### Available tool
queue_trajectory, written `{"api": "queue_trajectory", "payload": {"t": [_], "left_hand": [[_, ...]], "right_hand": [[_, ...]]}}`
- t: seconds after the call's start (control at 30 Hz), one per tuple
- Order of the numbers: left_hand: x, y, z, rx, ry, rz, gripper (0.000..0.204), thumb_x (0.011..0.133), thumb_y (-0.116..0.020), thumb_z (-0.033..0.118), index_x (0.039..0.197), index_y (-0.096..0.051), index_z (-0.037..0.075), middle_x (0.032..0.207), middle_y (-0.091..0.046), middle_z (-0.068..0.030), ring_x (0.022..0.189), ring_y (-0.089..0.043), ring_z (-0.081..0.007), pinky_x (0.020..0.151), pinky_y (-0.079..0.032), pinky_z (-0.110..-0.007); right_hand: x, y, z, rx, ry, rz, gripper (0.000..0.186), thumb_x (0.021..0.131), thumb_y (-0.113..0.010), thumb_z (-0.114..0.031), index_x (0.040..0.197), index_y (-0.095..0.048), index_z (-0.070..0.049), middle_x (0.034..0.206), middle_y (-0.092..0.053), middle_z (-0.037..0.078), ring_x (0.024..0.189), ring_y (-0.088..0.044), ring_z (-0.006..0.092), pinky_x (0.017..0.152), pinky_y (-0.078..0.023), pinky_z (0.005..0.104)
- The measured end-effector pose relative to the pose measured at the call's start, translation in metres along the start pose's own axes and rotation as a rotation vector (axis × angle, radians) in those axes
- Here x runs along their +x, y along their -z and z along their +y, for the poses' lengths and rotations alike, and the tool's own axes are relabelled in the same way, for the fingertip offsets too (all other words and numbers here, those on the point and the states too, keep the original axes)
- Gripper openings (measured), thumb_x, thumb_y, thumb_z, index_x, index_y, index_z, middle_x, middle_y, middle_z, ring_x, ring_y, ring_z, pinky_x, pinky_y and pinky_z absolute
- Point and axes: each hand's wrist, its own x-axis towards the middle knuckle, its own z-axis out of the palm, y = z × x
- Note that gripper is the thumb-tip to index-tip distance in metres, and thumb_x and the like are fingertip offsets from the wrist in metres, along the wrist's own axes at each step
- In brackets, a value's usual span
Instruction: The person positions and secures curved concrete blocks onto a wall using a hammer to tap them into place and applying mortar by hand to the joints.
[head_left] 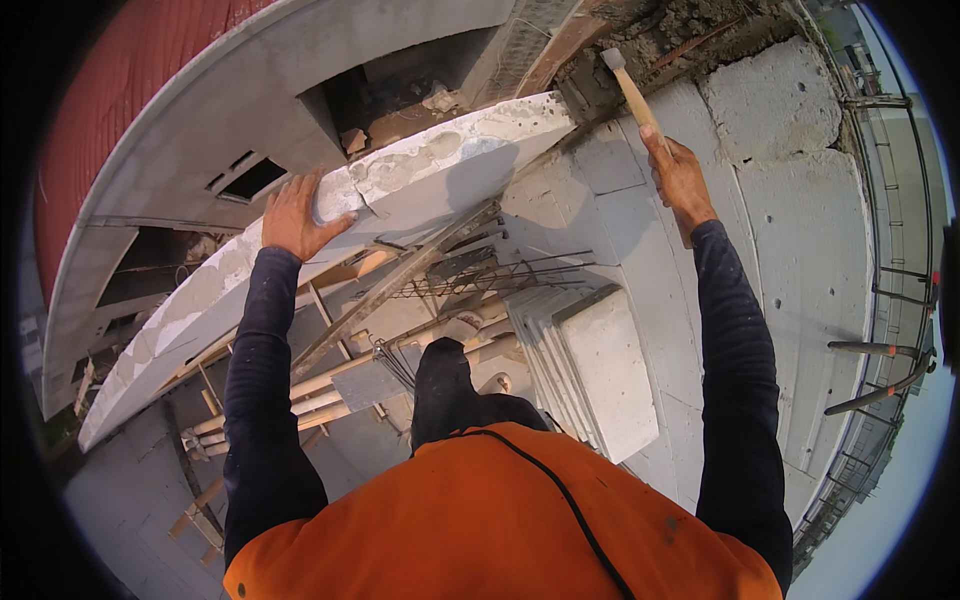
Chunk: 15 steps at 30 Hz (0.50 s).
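My left hand lies over the rough top edge of a pale wall, fingers stretched out and thumb apart, holding nothing. A crack runs through the wall top just right of the thumb. In my right hand, out to the upper right, is a hammer with a wooden handle and a small grey head. The fingers are wrapped round the lower handle. Its head is raised near a strip of dark, lumpy mortar or soil; from this picture I cannot tell whether they touch.
Below are a stack of pale slabs, thin metal rods, a long timber and several poles. A neighbouring building with openings stands beyond the wall. Scaffolding runs along the right edge.
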Motion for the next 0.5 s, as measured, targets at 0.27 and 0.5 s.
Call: {"api": "queue_trajectory", "payload": {"t": [0.27, 0.5], "left_hand": [[-0.005, -0.002, -0.002, 0.015, -0.041, 0.067, 0.098, 0.079, -0.079, 0.064, 0.157, -0.052, 0.011, 0.129, -0.067, -0.0141, 0.125, -0.062, -0.0332, 0.109, -0.046, -0.05], [-0.004, 0.0, 0.001, 0.011, -0.043, 0.09, 0.096, 0.079, -0.079, 0.064, 0.156, -0.053, 0.012, 0.13, -0.067, -0.0139, 0.126, -0.062, -0.0329, 0.11, -0.045, -0.049]], "right_hand": [[-0.008, 0.004, -0.013, 0.007, 0.054, -0.01, 0.066, 0.098, -0.057, -0.081, 0.086, -0.059, -0.016, 0.062, -0.042, -0.007, 0.049, -0.042, 0.0053, 0.043, -0.04, 0.026], [-0.007, 0.01, -0.019, 0.029, 0.055, -0.029, 0.068, 0.096, -0.059, -0.081, 0.088, -0.06, -0.014, 0.065, -0.04, -0.007, 0.053, -0.04, 0.0058, 0.047, -0.036, 0.0257]]}}
